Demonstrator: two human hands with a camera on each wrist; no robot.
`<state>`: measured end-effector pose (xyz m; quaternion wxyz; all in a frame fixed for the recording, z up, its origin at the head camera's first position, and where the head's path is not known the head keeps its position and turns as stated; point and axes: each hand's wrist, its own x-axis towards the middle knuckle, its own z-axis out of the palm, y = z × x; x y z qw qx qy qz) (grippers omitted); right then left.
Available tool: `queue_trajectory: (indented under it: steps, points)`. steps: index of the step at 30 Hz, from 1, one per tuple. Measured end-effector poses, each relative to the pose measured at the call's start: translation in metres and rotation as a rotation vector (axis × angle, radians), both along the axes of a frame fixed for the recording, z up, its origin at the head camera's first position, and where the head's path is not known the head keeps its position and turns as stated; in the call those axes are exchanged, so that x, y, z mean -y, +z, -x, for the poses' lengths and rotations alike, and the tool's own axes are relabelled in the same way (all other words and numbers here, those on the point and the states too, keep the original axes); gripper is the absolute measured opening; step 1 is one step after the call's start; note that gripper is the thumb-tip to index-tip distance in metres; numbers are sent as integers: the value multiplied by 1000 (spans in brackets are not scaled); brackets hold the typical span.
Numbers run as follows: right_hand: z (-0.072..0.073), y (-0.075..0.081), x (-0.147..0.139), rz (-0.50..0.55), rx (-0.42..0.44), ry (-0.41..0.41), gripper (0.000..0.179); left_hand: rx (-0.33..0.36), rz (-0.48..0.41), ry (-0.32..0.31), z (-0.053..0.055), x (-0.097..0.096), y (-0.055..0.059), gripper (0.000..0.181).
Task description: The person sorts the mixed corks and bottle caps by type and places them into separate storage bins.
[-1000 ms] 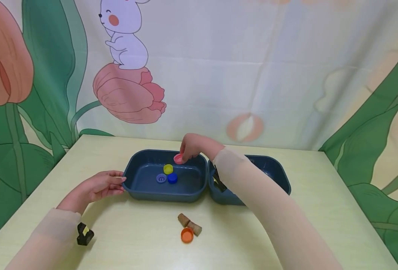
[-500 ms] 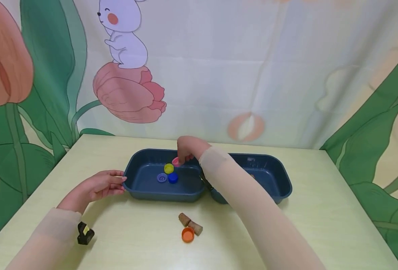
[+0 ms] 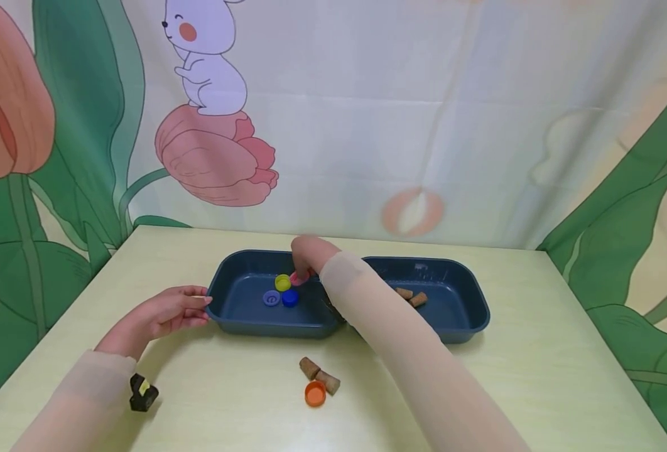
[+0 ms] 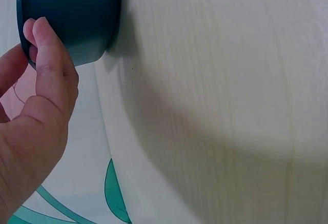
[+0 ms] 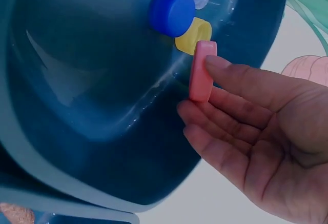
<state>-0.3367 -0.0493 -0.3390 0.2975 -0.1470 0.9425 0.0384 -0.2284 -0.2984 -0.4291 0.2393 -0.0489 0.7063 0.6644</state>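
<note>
The right hand (image 3: pixel 311 253) pinches, arm (image 3: pixel 412 345) outstretched; the left hand (image 3: pixel 176 309) grips.

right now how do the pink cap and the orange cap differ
The pink cap is pinched in the right hand; the orange cap is untouched. The pink cap is over the left tray; the orange cap lies on the table beside two corks. In the head view, the orange cap shows fully, open side up; the pink cap is partly covered. Both are small, plastic-looking caps.
</note>
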Motion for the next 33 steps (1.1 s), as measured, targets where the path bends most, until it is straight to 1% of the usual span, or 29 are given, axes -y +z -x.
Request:
queue_trajectory:
  steps: [4, 8, 12, 15, 17, 20, 24, 29, 33]
  points:
    - [0, -2, 4, -56, -1, -16, 29, 3, -5, 3, 0, -1, -1, 12]
    - [-2, -4, 10, -102, 0, -37, 35, 7, -9, 1, 0, 0, -2, 11]
    - [-4, -7, 14, -149, -19, -21, 38, 7, -11, -2, 0, 0, -2, 10]
    - [-5, -9, 16, -191, -33, 15, 39, 10, -15, 1, 0, 0, -1, 8]
    - [-7, -10, 17, -192, -42, 22, 38, 10, -18, -1, 0, 0, 0, 8]
    - [-9, -12, 18, -210, -52, 57, 37, 10, -17, -1, -1, 0, 0, 9]
    - [-9, -15, 20, -227, -53, 80, 36, 10, -6, 1, -1, 0, 1, 12]
    - [-10, -18, 21, -217, -60, 87, 32, 12, -7, 6, -1, -1, 1, 12]
    - [-9, -20, 21, -212, -44, 65, 32, 10, -9, 9, -1, -1, 1, 11]
